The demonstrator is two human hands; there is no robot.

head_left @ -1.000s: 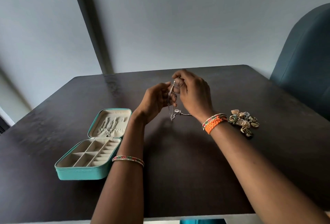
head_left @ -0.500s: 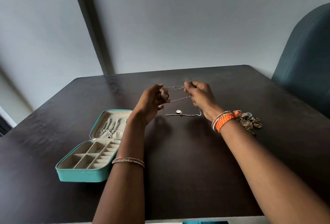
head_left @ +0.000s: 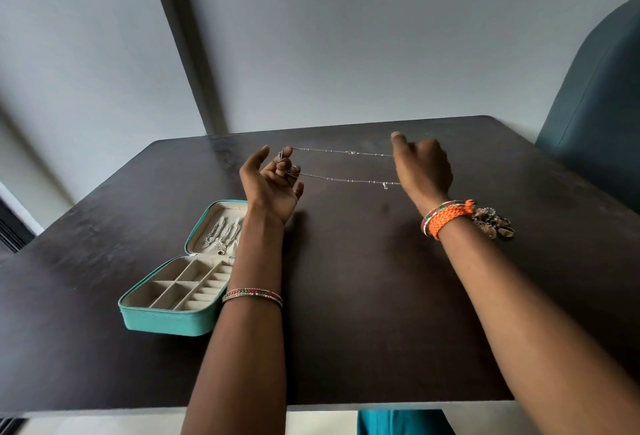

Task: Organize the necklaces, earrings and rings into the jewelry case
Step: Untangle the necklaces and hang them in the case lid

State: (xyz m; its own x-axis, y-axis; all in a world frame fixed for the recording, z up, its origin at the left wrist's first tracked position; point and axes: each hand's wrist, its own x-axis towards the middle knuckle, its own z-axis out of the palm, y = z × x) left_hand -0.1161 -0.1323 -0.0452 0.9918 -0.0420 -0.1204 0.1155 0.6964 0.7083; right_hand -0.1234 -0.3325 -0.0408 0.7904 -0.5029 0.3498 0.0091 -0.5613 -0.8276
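From the head camera, the left hand point(head_left: 273, 180) and the right hand point(head_left: 423, 168) are raised above the dark table point(head_left: 363, 313) with a thin silver necklace point(head_left: 346, 165) pulled out between them as a long loop, two strands running side by side. The left hand is palm up; its curled fingers have the chain hooked around them, thumb standing free. The right hand shows its back to the camera with fingers folded in, and the strands end at it, so it seems to grip the chain, though the pinch itself is hidden.

The teal jewelry case point(head_left: 180, 282) lies open on the table to the left, beside the left forearm. A few silver chains point(head_left: 223, 235) already hang inside its lid, so I judge part of the necklace work done. The compartments and ring rolls in its base look bare, as far as they show.

A heap of gold-toned earrings and rings point(head_left: 495, 223) sits on the table just behind the right wrist, well apart from the case. By my reading, this necklace still has to go in, and the whole heap remains to be sorted.
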